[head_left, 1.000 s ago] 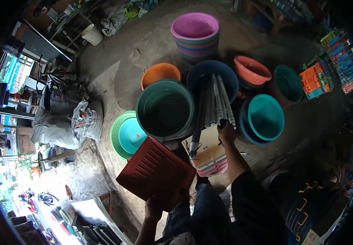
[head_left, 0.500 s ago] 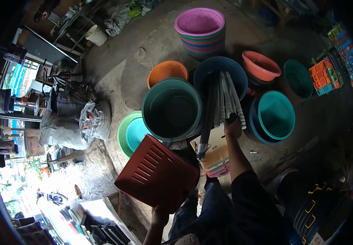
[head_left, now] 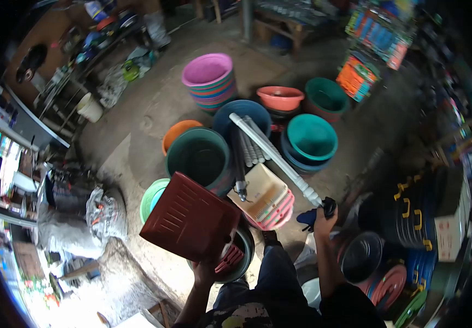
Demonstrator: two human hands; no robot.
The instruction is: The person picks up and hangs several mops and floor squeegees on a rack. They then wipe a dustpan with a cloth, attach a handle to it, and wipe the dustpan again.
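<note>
My left hand [head_left: 204,273] is closed on the lower edge of a dark red plastic piece with slots [head_left: 189,218], which is held up and tilted at the left of my legs. My right hand [head_left: 326,218] grips the dark end of a long white tube [head_left: 279,158], with something blue and black beside the fingers. The tube slants up and left, its far end over the dark blue tub [head_left: 222,123]. Several other pale tubes [head_left: 253,150] and a dark one lean in that tub. Cream and pink baskets [head_left: 263,191] stand between my hands.
A green tub [head_left: 197,158], an orange basin [head_left: 178,131] and a pink-topped stack [head_left: 208,71] stand ahead. Turquoise basins [head_left: 312,136] are right of the tubes. White sacks [head_left: 104,213] lie left. Black containers with yellow handles [head_left: 400,213] stand right.
My right hand has moved right and down, drawing one white tube away from the others. The view has shifted, and the red piece now sits slightly further left in it.
</note>
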